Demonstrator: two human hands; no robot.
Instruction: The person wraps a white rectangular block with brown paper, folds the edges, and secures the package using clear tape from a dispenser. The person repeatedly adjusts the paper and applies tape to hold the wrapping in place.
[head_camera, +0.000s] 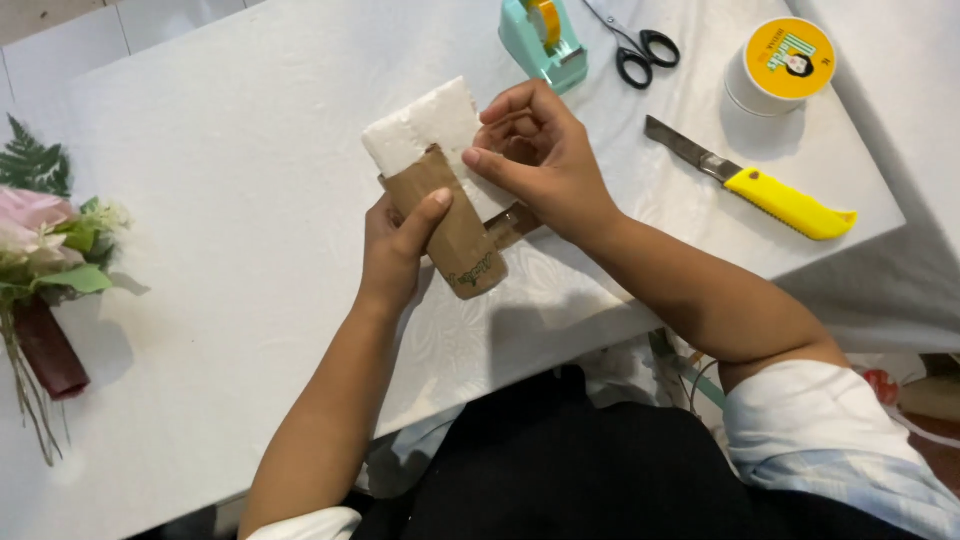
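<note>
My left hand (395, 250) grips a brown cardboard tube (455, 235), thumb across its front. A white foam block (420, 130) sticks out of the tube's upper end. My right hand (540, 150) pinches the right side of the foam block where it meets the tube. A brown strip (512, 225) pokes out beneath my right wrist. Both hands hover over the white table (250, 180), near its front edge.
A teal tape dispenser (545, 40) and black scissors (635, 45) lie at the back. A yellow-handled knife (760, 185) and a round white tub with a yellow lid (785, 62) sit at the right. A pink flower bouquet (45, 250) lies at the left.
</note>
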